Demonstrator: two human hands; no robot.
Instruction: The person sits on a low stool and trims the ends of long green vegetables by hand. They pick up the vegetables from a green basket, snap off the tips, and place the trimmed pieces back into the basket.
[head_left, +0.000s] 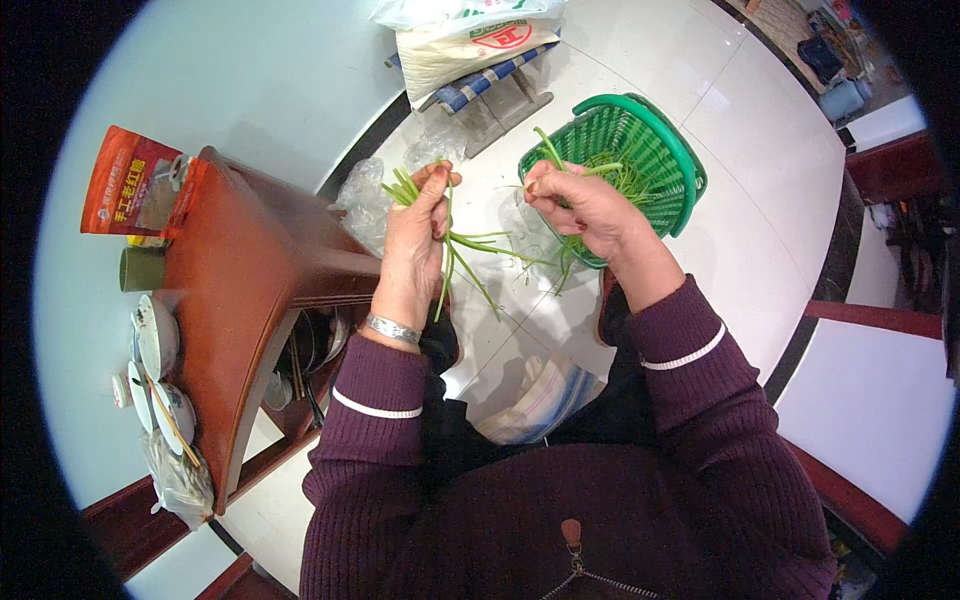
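Observation:
My left hand (415, 236) is closed around a small bunch of thin green vegetable stalks (400, 187). Their cut-looking ends stick out past the thumb, and loose stems dangle below the fingers. Opposite it, my right hand (589, 210) pinches a green stalk (550, 147), with more greens trailing under the palm; how many pieces it grips is partly hidden by the fingers. Just beyond and below the right hand stands a green plastic basket (684, 180) with a curved handle. Long thin greens (626, 172) lie inside it.
A brown wooden table (232, 300) on the left carries bowls (157, 337), chopsticks, a green cup (142, 269) and a red food pouch (139, 184). Crumpled clear plastic (364, 202) lies on the tiled floor. Ahead, a printed sack (472, 60) rests on a folding stool (480, 82).

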